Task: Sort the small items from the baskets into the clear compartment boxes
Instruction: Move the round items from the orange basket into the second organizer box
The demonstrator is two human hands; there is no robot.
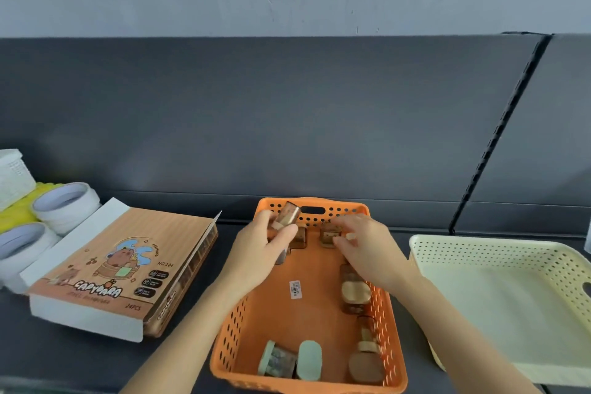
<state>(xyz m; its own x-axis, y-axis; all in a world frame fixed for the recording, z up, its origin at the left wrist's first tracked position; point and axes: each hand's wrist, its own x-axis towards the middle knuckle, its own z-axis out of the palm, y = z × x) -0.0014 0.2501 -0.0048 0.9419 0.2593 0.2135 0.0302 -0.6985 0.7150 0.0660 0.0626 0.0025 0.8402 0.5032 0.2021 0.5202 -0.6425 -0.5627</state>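
An orange perforated basket (243,323) sits on the dark shelf in front of me. Several small brown and green-capped items lie inside it, such as a brown item (353,293) along the right wall and a green-capped one (279,358) near the front. My left hand (262,249) is over the basket's far left part, shut on a small brown clear-cased item (287,214) held tilted above the rim. My right hand (367,246) hovers over the far right part, fingers spread beside another brown item (327,235), not gripping it.
A cream perforated basket (499,253) stands empty on the right. A Capybara-printed display box (128,265) with its lid open lies to the left. Behind it are white tape rolls (68,205), a yellow object (16,211) and a white basket (12,176).
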